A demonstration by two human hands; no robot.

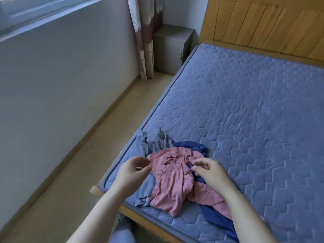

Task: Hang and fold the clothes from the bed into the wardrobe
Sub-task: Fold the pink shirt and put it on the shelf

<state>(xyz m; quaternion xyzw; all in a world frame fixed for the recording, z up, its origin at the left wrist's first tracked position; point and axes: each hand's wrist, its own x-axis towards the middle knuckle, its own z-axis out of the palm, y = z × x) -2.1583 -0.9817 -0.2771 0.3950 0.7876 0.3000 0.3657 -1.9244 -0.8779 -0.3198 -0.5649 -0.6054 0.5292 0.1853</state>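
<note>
— Where are the clothes?

— On the bed. A crumpled pink shirt [172, 179] lies on top of a small pile. Under it is the blue quilted mattress [245, 111].

— What else is in the pile?

— A thin grey cloth garment [152, 142] pokes out from under the pink shirt, to its left and behind it. A dark blue cloth garment [191, 145] lies under its right side.

— And the hands?

— The left hand [133, 171] is at the pink shirt's left edge. Its fingers are bent and the tips are right at the cloth. I cannot tell if it has hold of it. The right hand [210, 171] is at the pink shirt's right side. Its thumb and first finger pinch a fold of the shirt.

— Anything more?

— Far behind the pink shirt stand a yellow wooden headboard [263, 23] and a small grey bedside cabinet [172, 50].
</note>
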